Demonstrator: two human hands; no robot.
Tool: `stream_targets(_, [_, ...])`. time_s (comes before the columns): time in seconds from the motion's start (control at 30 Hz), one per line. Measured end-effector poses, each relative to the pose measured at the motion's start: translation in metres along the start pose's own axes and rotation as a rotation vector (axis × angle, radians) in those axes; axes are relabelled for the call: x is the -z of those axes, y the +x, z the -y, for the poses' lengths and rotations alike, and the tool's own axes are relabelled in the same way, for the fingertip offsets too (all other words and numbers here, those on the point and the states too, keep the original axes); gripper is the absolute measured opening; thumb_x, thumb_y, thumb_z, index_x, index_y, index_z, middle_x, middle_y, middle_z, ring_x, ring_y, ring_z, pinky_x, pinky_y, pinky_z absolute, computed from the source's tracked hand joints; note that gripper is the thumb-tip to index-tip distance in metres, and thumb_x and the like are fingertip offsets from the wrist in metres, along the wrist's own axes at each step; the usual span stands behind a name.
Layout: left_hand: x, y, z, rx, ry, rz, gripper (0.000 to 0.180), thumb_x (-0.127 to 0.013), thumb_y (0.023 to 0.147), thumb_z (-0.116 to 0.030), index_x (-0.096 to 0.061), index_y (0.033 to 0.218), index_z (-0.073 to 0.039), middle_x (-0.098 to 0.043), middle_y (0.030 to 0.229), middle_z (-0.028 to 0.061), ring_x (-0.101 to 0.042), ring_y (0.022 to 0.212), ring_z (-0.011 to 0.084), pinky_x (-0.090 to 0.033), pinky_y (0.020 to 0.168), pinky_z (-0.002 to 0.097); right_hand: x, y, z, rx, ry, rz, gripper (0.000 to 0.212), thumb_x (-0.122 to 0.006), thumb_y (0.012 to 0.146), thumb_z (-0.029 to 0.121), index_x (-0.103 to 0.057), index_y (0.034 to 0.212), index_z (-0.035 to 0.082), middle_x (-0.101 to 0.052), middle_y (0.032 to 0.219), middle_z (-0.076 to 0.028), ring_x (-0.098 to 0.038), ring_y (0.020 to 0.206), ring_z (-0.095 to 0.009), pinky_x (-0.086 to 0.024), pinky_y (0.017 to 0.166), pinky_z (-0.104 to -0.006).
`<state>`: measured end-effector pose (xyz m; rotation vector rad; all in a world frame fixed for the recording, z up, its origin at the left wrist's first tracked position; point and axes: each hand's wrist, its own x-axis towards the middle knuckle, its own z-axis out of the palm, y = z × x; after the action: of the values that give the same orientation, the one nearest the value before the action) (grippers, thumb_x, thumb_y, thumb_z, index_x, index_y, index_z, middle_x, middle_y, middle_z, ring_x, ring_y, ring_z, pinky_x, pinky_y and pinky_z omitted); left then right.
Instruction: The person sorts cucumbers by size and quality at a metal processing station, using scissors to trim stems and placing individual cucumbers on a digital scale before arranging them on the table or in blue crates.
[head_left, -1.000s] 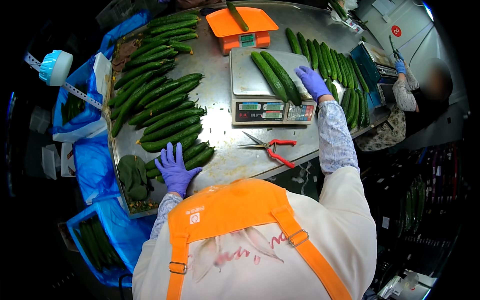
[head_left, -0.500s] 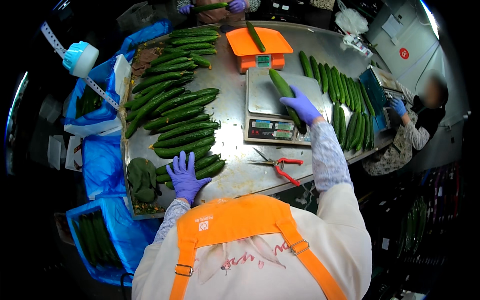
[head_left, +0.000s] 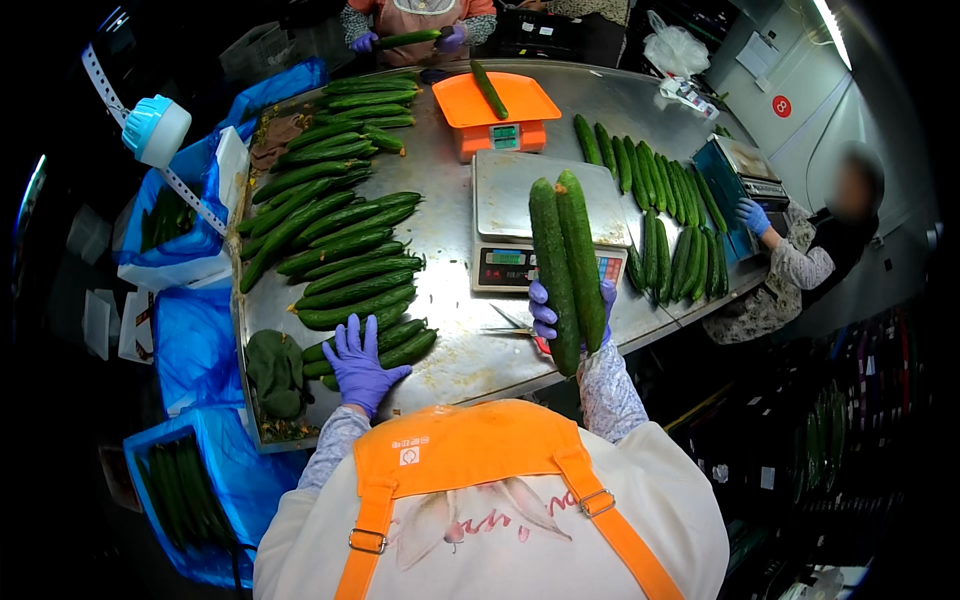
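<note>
Two long green cucumbers (head_left: 583,255) stand nearly upright, side by side, in the grip of the person's right hand (head_left: 541,309), a purple-gloved hand whose fingers curl around them from behind. The pair is near the table's front edge, overlapping the front panel of a flat silver scale (head_left: 505,200) in this view, and the scale's metal pan is partly covered by them. Just below that scale lie shears (head_left: 508,331) with red handles, mostly hidden behind the hand and the cucumbers.

The left hand (head_left: 364,370), also gloved in purple, is laid down with its fingers spread at the near end of a long heap of cucumbers (head_left: 350,265); it seems to touch the nearest ones, though the contact is hard to make out. Beside the heap's near end sits a crumpled dark green cloth (head_left: 278,374).

Beyond the silver scale, an orange scale (head_left: 452,104) bears a single cucumber (head_left: 489,88). To the right, more cucumbers (head_left: 652,178) lie in two rows on the metal table (head_left: 450,235). Past them, a co-worker's blue-gloved hand (head_left: 752,215) is at a teal scale (head_left: 722,180). At the far edge, another person (head_left: 415,22) holds a cucumber in purple gloves.
</note>
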<state>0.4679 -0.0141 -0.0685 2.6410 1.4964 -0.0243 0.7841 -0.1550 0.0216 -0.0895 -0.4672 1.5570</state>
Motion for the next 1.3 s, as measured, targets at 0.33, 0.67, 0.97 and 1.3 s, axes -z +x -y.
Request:
stream_targets(0.33, [0.161, 0.039, -0.091, -0.356, -1.607, 0.102, 0.113, -0.085, 0.070, -0.019, -0.010, 0.154, -0.010, -0.037, 0.145, 0.0200, -0.046, 0.125, 0.0264, -0.040, 0.102, 0.0394, -0.014, -0.010, -0.052, -0.302, -0.029, -0.147, 0.086, -0.067, 0.075, 0.053, -0.039, 0.138, 0.001, -0.057, 0.110, -0.022, -0.061, 0.082, -0.027, -0.053, 0.064, -0.0356])
stream_targets(0.67, [0.161, 0.038, -0.077, -0.280, -1.479, 0.272, 0.035, -0.072, 0.086, -0.021, -0.064, 0.113, -0.001, -0.065, 0.092, 0.0025, -0.059, 0.085, 0.0094, -0.048, 0.081, 0.0247, -0.017, -0.005, -0.074, -0.437, 0.210, -0.081, 0.087, -0.064, 0.082, 0.041, -0.023, 0.148, 0.003, -0.042, 0.132, -0.039, -0.061, 0.103, -0.044, -0.059, 0.075, -0.0504])
stream_targets(0.97, [0.149, 0.068, -0.038, 0.002, -1.893, 0.010, 0.029, -0.056, 0.098, -0.029, -0.068, 0.097, -0.003, -0.063, 0.070, 0.0017, -0.063, 0.064, 0.0127, -0.054, 0.068, 0.0277, -0.006, -0.009, -0.083, -0.444, 0.359, 0.029, 0.088, -0.063, 0.084, 0.037, -0.017, 0.151, 0.004, -0.038, 0.134, -0.041, -0.060, 0.105, -0.047, -0.060, 0.076, -0.0510])
stream_targets(1.3, [0.074, 0.090, 0.005, -0.205, -0.736, -0.431, 0.046, -0.059, 0.095, -0.032, -0.057, 0.130, -0.002, -0.047, 0.139, 0.0227, -0.039, 0.132, 0.0362, -0.028, 0.112, 0.0427, -0.016, -0.024, -0.067, -0.353, 0.022, -0.187, 0.074, -0.054, 0.088, 0.040, -0.029, 0.148, 0.005, -0.049, 0.132, -0.030, -0.064, 0.101, -0.032, -0.059, 0.077, -0.0435])
